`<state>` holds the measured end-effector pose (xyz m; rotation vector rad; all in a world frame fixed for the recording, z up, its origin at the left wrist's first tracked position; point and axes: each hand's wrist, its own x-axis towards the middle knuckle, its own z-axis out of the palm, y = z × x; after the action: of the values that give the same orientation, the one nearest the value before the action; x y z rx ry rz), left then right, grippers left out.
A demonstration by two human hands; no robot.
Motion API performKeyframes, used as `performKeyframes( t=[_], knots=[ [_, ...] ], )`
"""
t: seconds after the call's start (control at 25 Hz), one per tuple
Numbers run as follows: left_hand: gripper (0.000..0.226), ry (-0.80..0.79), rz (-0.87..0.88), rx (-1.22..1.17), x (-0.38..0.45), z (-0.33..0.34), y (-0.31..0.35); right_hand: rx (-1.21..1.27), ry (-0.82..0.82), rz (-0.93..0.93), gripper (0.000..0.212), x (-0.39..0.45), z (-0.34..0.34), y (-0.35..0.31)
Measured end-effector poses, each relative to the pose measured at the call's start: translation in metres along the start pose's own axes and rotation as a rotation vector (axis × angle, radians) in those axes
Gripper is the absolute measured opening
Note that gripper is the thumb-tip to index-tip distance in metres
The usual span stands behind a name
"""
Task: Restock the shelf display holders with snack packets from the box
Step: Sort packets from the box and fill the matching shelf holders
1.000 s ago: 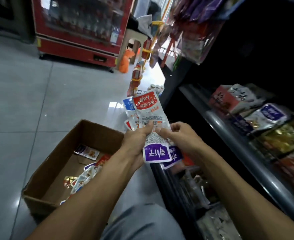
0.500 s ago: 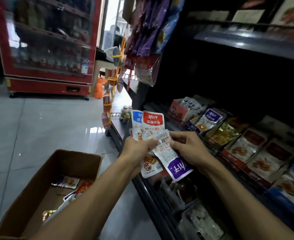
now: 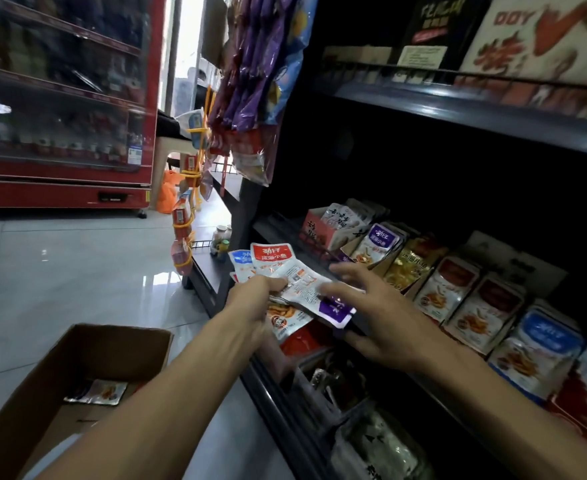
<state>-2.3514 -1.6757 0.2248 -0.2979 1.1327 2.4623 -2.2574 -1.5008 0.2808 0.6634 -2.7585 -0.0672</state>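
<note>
**Packets fanned at the shelf edge**

The left hand (image 3: pixel 254 299) grips a fan of snack packets (image 3: pixel 286 271) just before the display holders (image 3: pixel 458 282) — the right hand (image 3: pixel 385 327) hovers beside them, fingers spread, holding nothing. The cardboard box (image 3: pixel 77 368) sits on the floor, lower left.

Daylight floods through the doorway (image 3: pixel 188 57) and glares off the floor tiles (image 3: pixel 77 271) — the shelf recess (image 3: pixel 406 174) stays dim, edges bend, fridge (image 3: pixel 60 98) smears with motion blur.

Glossy pale floor tiles (image 3: pixel 77 271) fill the left of the frame. A red drinks cooler (image 3: pixel 63 98) stands upper left (daylight beside it).
</note>
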Motion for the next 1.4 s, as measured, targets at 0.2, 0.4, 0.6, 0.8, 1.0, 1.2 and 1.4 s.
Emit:
performKeyframes(
  t=[0.2, 0.4, 0.6, 0.8, 1.0, 1.2, 1.4],
  knots=[
    [0.02, -0.134, -0.021, -0.064, -0.003, 0.004, -0.009, 0.164, 0.217, 0.065, 0.015, -0.002, -0.012, 0.003],
    [0.019, -0.194, 0.162, 0.073, -0.002, 0.008, -0.013, 0.893, 0.245, 0.549, 0.02, 0.0, -0.019, 0.018],
    [0.02, -0.352, 0.143, 0.011, -0.008, 0.02, -0.016, 0.974, 0.227, 0.701, 0.02, 0.009, -0.013, 0.034],
    [0.022, -0.392, 0.12, 0.032, 0.01, 0.023, -0.023, 1.001, 0.118, 0.717, 0.021, 0.01, -0.008, 0.055],
    [0.025, -0.361, 0.03, -0.032, 0.028, 0.027, -0.035, 0.801, 0.117, 0.608, 0.043, 0.008, 0.0, 0.058],
    [0.025, -0.34, -0.063, -0.051, 0.043, 0.011, -0.042, 0.177, 0.015, 0.236, 0.051, 0.003, 0.01, 0.06],
    [0.016, -0.285, -0.118, -0.126, 0.052, 0.002, -0.037, 0.064, 0.131, 0.074, 0.027, 0.001, 0.007, 0.059]
  ],
)
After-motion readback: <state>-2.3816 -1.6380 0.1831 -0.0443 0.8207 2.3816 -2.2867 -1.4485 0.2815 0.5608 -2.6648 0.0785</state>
